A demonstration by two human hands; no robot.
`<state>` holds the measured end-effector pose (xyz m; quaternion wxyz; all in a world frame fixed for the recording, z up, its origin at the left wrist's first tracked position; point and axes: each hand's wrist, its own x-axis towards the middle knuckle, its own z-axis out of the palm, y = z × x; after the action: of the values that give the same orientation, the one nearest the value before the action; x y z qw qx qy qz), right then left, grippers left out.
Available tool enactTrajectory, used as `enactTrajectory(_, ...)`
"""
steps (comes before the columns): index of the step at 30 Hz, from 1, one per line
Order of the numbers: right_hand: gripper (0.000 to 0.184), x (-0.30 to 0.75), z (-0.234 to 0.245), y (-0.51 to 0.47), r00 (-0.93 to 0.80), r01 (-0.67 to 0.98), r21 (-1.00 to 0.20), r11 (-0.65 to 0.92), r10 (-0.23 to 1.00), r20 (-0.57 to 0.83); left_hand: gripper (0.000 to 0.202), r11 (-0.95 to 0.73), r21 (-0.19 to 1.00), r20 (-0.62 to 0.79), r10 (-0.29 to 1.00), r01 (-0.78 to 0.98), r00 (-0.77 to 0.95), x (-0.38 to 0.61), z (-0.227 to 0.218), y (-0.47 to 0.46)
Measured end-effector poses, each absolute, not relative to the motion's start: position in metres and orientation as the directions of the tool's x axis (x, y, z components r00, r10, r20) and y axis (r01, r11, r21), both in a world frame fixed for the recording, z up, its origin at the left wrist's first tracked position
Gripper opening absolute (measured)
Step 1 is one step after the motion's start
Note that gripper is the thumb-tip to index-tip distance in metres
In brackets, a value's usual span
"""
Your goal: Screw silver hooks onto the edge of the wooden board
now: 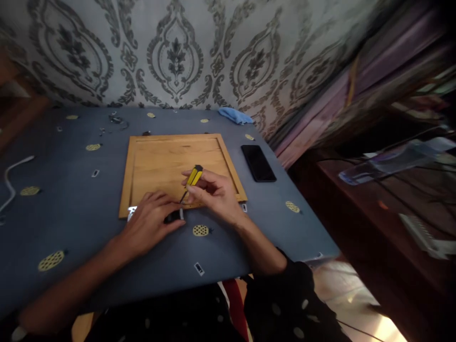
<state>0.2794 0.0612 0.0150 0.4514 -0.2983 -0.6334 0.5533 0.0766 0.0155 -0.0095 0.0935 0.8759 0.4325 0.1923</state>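
Observation:
My right hand (213, 192) is closed round a small screwdriver with a yellow and black handle (194, 175), its tip pointing down and left toward my left hand. My left hand (151, 223) lies over a small dark and silver device (174, 216) at the near edge of a wooden tray (149, 161), fingers pressed down on it. Most of the device is hidden under the fingers.
The tray lies on a blue cloth with yellow dotted spots (71, 209). A black phone (258, 162) lies right of the tray. A blue rag (235, 115) sits at the back, a white cable (12, 173) at the left. Small parts (116, 121) are scattered behind. The table's right edge drops off to a dark shelf (374, 190).

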Motion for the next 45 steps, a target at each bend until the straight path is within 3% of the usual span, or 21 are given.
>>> enactTrajectory(13,0.033,0.276,0.013,0.060,-0.134,-0.035,-0.932,0.361,0.923,0.362,0.026,-0.595,0.379,0.267,0.804,0.709,0.532,0.079,-0.007,0.014)
enactTrajectory(32,0.031,0.276,0.009,0.063,-0.281,-0.097,-0.944,0.316,0.901,0.331,0.026,-0.598,0.364,0.241,0.801,0.714,0.548,0.079,-0.005,0.015)
enactTrajectory(37,0.031,0.280,0.016,0.062,-0.345,-0.018,-0.945,0.325,0.886,0.311,0.027,-0.597,0.358,0.244,0.802,0.718,0.546,0.079,-0.004,0.015)
enactTrajectory(45,0.030,0.279,0.013,0.064,-0.271,-0.045,-0.946,0.321,0.907,0.321,0.027,-0.611,0.359,0.271,0.792,0.705,0.548,0.079,-0.004,0.015)
